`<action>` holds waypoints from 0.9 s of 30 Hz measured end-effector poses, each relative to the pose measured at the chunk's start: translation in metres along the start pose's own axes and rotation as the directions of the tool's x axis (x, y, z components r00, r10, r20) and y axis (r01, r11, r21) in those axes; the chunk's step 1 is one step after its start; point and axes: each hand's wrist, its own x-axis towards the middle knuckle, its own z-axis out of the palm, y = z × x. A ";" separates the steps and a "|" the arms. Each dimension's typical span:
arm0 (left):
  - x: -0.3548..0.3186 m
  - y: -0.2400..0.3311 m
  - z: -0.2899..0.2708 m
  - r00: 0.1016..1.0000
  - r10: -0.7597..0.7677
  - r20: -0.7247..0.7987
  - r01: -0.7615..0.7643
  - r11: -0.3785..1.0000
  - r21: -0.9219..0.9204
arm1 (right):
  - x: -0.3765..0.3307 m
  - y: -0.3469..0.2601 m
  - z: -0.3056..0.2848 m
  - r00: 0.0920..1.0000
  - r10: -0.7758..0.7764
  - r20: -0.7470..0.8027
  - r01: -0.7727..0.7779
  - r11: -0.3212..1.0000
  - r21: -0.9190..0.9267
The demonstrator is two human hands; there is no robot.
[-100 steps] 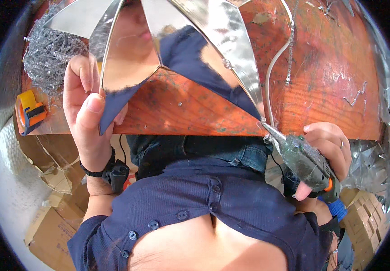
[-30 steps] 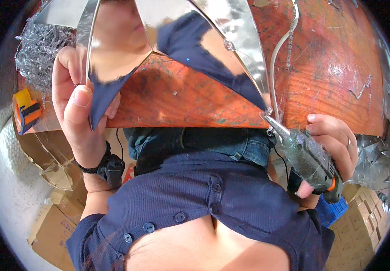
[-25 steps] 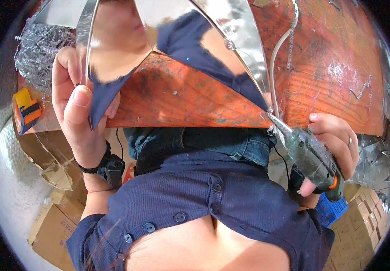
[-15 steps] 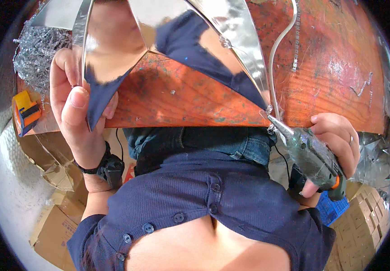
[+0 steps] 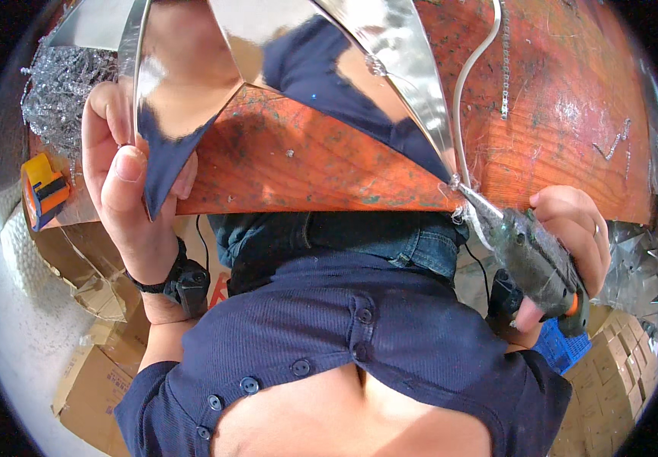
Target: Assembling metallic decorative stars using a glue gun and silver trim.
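Silver, mirror-bright panels make up the star (image 5: 268, 46), which stands over the tabletop (image 5: 298, 167), its far part cut off by the upper rim of the view. The left hand (image 5: 119, 186) has its fingers pinched on the star's near left point, thumb on the near side. On the right, the right hand (image 5: 579, 228) is wrapped round the glue gun (image 5: 534, 263), fingers closed on its body; whether the trigger is pressed cannot be told. The nozzle meets the star's near right point, beside a small clear blob (image 5: 454, 183) that may be glue or a bead.

The step in hand looks like gluing at that point. From here, the move calls for a steady left pinch and a fine, controlled touch of the nozzle, so that the thin tip is neither pushed nor smeared.

A white cord (image 5: 462, 91) runs just right of the star, with a bead strand (image 5: 505, 68) farther right. Tangled silver strands (image 5: 66, 99) lie far left, beyond the left hand.
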 end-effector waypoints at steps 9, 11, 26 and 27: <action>0.001 -0.001 0.002 1.000 -0.013 0.019 0.013 1.000 -0.004 | 0.000 0.002 -0.018 0.986 -0.023 0.163 0.030 0.999 -0.041; 0.003 -0.003 0.005 1.000 -0.018 0.017 0.018 1.000 -0.007 | 0.001 0.006 -0.024 0.980 -0.042 0.192 0.047 0.999 -0.020; 0.002 0.006 -0.008 0.986 -0.080 0.146 0.089 0.995 -0.054 | 0.005 0.064 -0.072 0.730 0.555 -0.399 -0.504 0.831 0.234; -0.001 0.009 -0.007 0.975 -0.145 0.170 0.164 0.981 -0.106 | 0.019 0.074 -0.081 0.810 0.497 -0.313 -0.544 0.836 -0.080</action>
